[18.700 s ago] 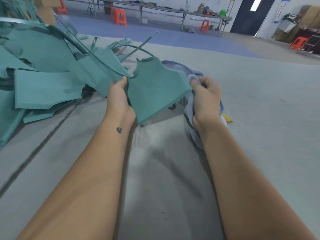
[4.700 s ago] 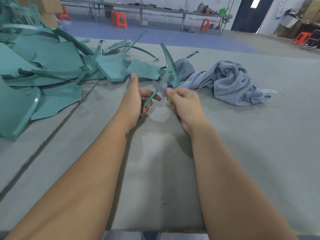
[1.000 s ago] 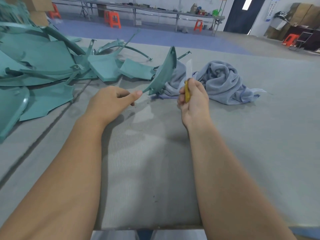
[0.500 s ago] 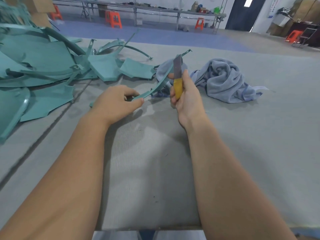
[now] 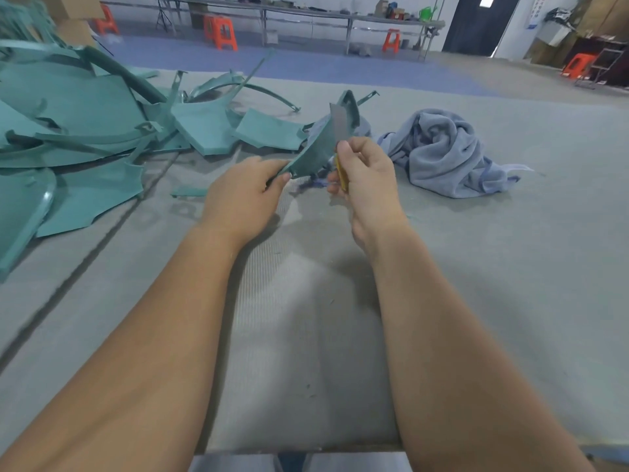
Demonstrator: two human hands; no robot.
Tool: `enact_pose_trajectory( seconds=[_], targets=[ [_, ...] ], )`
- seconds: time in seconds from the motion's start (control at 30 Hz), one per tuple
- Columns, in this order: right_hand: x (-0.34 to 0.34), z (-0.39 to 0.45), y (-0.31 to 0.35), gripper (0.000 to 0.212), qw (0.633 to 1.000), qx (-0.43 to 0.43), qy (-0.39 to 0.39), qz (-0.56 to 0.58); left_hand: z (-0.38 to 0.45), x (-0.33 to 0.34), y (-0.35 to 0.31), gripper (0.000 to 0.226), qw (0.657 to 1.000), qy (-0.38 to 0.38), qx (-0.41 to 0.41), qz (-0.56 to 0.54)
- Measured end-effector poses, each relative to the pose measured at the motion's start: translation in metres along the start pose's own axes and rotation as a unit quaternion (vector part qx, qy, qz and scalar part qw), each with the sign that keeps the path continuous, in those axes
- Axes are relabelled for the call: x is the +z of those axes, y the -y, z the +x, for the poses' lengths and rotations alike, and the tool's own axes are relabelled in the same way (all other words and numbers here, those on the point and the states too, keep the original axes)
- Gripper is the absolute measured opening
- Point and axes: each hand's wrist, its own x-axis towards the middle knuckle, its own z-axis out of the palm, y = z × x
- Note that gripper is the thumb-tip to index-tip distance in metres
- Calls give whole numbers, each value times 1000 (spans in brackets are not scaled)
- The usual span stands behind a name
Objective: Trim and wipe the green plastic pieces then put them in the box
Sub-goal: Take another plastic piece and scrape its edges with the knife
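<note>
My left hand [image 5: 243, 199] pinches the lower tip of a curved green plastic piece [image 5: 320, 146], which rises up and to the right above the table. My right hand [image 5: 366, 180] grips a knife with a yellow handle [image 5: 341, 172]; its grey blade [image 5: 338, 124] stands upright against the piece's right edge. A crumpled blue-grey cloth [image 5: 442, 151] lies just right of my hands. A heap of green plastic pieces [image 5: 85, 131] covers the table's left side. No box is in view.
The grey felt-covered table [image 5: 306, 318] stretches toward me, with a small green offcut [image 5: 189, 191] left of my left hand. Orange stools [image 5: 224, 32] and a long bench [image 5: 340, 18] stand on the floor far behind.
The green piece has turned so its broad face shows, and it sits higher. My right hand has shifted the knife so the blade lies along the piece's right edge.
</note>
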Motion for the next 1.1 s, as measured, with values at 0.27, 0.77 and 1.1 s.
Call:
enact_pose_trajectory(
  seconds=[0.27,0.77,1.1],
  targets=[
    [7,-4,-4,33,995,-27,45,-84,-2,1,-2,24,1000,-17,-16,-1],
    [7,-6,-16,23,989,-23,119,-90,0,-2,-3,24,998,-22,-11,-55],
    [4,-4,-20,29,991,-39,106,-72,0,-2,0,25,997,-27,-5,-79]
  ],
)
